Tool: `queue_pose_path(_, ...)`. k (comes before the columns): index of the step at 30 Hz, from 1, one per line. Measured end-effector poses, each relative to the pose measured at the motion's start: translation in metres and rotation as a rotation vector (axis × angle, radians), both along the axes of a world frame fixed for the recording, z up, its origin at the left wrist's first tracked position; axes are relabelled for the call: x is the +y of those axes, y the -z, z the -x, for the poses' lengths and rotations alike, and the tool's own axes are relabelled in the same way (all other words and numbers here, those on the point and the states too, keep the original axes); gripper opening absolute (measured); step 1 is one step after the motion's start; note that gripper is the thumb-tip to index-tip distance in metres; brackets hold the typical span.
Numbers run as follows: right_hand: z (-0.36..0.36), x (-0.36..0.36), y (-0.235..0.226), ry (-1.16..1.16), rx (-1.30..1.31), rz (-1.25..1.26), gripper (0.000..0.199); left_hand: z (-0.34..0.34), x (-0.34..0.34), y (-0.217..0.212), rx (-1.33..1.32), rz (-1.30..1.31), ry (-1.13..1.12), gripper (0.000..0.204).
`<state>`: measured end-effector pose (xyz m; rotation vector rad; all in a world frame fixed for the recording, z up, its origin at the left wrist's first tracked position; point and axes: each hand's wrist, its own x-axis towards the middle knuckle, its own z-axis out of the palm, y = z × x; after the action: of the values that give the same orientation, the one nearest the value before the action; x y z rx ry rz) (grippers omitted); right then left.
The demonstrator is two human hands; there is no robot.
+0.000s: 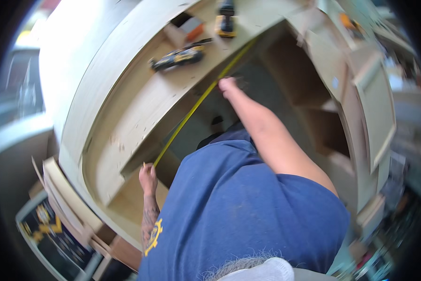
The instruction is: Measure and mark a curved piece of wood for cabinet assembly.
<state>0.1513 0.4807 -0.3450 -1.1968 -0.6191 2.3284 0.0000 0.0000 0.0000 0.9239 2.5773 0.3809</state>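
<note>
A yellow tape measure blade (187, 117) runs on a slant along the inner edge of a curved plywood counter (147, 110). My left hand (148, 178) is closed in a pinch at the blade's lower left end. A small pale tip shows above its fingers, too small to name. Farther along, my right hand (227, 87) is closed on the blade, with my right arm stretched out. Past that hand the blade goes on toward the counter's far inner corner. Motion blurs the right hand, and a dark shape beside it cannot be made out.
On the counter lie a yellow-and-black power tool (177, 59), a drill-like tool (226, 23) and an open orange-and-white box (189, 28). Open plywood compartments (299, 70) stand at the right. Board offcuts (70, 196) lean at the lower left, beside a dark printed panel (51, 229).
</note>
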Motion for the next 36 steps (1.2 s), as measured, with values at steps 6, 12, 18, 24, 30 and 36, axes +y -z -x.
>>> queue_pose_path(6, -0.103, -0.036, -0.202, -0.052, -0.800, -0.168, 0.023, 0.015, 0.011, 0.001, -0.087, 0.001, 0.140, 0.015)
queue_pose_path(12, -0.139, -0.081, -0.131, 0.002, -0.913, -0.124, 0.014, 0.024, 0.065, 0.019, -0.253, 0.066, 0.257, 0.015)
queue_pose_path(18, -0.159, -0.090, -0.143, -0.012, -0.964, -0.105, 0.016, 0.019, 0.100, 0.038, -0.302, 0.042, 0.337, 0.017)
queue_pose_path(24, -0.170, -0.079, -0.164, 0.045, -0.865, -0.126, 0.015, 0.027, 0.131, 0.029, -0.212, 0.086, 0.481, 0.019)
queue_pose_path(30, -0.169, -0.066, -0.189, 0.058, -0.756, -0.094, 0.012, 0.038, 0.141, 0.040, -0.251, 0.064, 0.448, 0.017)
queue_pose_path(36, -0.165, -0.046, -0.199, 0.068, -0.715, -0.015, 0.012, 0.034, 0.144, 0.054, -0.274, 0.016, 0.390, 0.015)
